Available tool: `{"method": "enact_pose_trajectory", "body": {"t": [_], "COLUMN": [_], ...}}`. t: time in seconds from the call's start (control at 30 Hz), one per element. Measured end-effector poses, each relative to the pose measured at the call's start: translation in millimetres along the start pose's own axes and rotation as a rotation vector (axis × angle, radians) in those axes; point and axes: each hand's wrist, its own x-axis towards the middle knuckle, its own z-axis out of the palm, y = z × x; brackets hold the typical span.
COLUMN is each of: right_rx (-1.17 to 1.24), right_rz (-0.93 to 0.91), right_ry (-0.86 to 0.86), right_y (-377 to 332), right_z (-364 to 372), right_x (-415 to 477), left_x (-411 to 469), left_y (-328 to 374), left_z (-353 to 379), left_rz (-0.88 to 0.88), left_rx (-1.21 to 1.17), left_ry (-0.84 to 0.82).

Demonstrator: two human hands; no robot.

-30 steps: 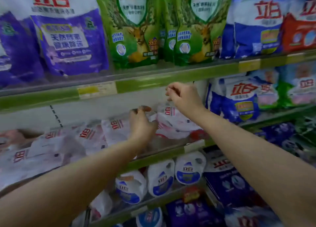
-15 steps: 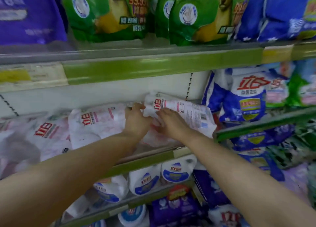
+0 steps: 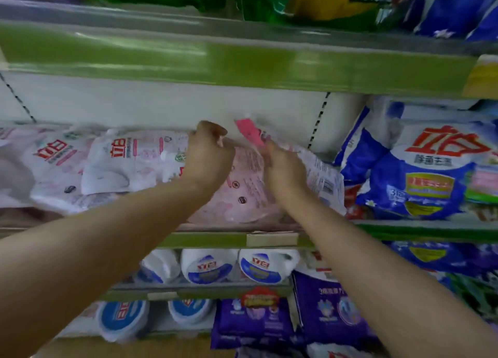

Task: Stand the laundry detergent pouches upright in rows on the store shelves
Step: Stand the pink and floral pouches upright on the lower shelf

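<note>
Pink-white pouch (image 3: 242, 185): glossy crinkled plastic film. Shelf edge strip (image 3: 215, 66): shiny green plastic.

Pouch (image 3: 242, 190) white w/ pink print, shelf edge (image 3: 215, 239) green, bags (image 3: 420, 169) blue/white

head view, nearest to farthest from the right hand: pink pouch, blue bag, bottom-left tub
1. pink pouch: held by the right hand.
2. blue bag: same shelf, just to the right.
3. bottom-left tub: two shelves down, far left.

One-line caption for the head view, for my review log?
The left hand and right hand grip a pink pouch on the shelf, between white pouches lying flat and blue bags.
</note>
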Motion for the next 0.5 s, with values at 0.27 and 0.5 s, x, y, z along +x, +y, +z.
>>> {"method": "enact_pose_trajectory", "body": {"t": [0.27,0.5], "right_rx": [0.664,0.924], "right_rz": [0.013,-0.022], "right_ry": [0.356,0.29], "right_y": [52.9,74.1], "right_z": [-49.5,-66.9], "right_x": [42.0,75.2], "left_x": [-10.9,37.9], "left_y": [1.3,-5.6], "left_z": [64.8,99.4], "left_rz": [-0.166,-0.299], "left_rx": [0.031,-0.113], "left_ry": [-0.18,-0.291]}}
